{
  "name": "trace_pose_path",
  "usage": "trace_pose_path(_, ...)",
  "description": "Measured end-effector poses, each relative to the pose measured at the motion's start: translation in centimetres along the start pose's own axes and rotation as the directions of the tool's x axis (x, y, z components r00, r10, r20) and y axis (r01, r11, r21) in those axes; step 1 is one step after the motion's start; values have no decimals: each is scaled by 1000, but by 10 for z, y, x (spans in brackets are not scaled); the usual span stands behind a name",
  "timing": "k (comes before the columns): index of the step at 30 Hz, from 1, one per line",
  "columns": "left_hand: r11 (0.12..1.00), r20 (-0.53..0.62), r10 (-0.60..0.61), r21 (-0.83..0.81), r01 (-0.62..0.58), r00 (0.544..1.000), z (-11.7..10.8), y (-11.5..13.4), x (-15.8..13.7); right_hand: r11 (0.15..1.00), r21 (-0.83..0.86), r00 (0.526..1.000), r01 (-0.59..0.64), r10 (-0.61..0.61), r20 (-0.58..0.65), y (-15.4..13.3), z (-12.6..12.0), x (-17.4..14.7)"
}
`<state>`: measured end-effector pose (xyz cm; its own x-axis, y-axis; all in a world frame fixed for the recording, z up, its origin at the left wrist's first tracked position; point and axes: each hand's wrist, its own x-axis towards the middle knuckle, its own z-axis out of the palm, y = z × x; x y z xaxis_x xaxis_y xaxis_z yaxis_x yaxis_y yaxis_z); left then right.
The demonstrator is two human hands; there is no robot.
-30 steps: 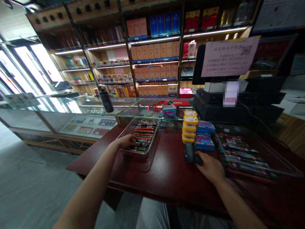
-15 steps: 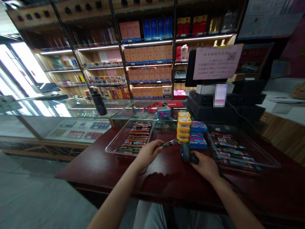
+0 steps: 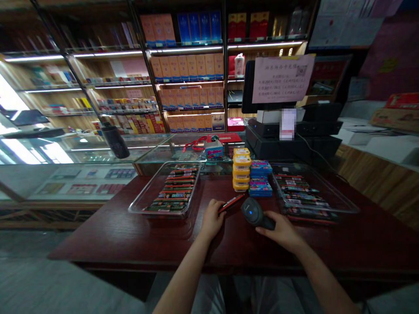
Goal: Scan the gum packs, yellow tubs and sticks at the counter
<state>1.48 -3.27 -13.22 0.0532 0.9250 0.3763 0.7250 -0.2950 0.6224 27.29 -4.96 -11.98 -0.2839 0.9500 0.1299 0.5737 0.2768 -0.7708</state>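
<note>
left hand [image 3: 212, 219] gripping red stick [image 3: 233, 202], perhaps pencil, near end hidden; right hand [image 3: 282, 228] clasping scanner [image 3: 252, 212], its rear partly covered.

A dark bottle [image 3: 115, 142] stands on the glass showcase [image 3: 145, 148], left of a red cord [image 3: 195, 143]. Behind, lit shelves [image 3: 190, 49] hold orange boxes [image 3: 191, 66] and, higher, blue boxes [image 3: 199, 28]. A pink sheet [image 3: 278, 83] hangs on the monitor [image 3: 248, 89].

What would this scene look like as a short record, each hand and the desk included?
Left hand: holding a slim pen-like stick
Right hand: gripping a black scanner by its handle
Desk, left: see-through tray of similar sticks
Desk, middle: stacked yellow tubs beside blue packs
Desk, right: another see-through tray with sticks
Behind: dark bottle, shelves of boxes
</note>
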Motion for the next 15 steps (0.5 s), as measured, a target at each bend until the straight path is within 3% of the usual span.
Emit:
trace_pose_path(6, 997, -11, 51, 56, -50, 999, 4, 3, -5, 994, 109, 1000, -4, 1, 24, -17, 2, -8)
trace_pose_path(11, 989, -55, 59, 136, -51, 997, 3, 1, -7, 948, 268, 983, -171, 147, 106, -30, 3, -12)
trace_pose_path(15, 979, -49, 31, 204, -20, 998, 3, 1, -8, 907, 357, 971, -224, 178, 157, -34, 3, -16)
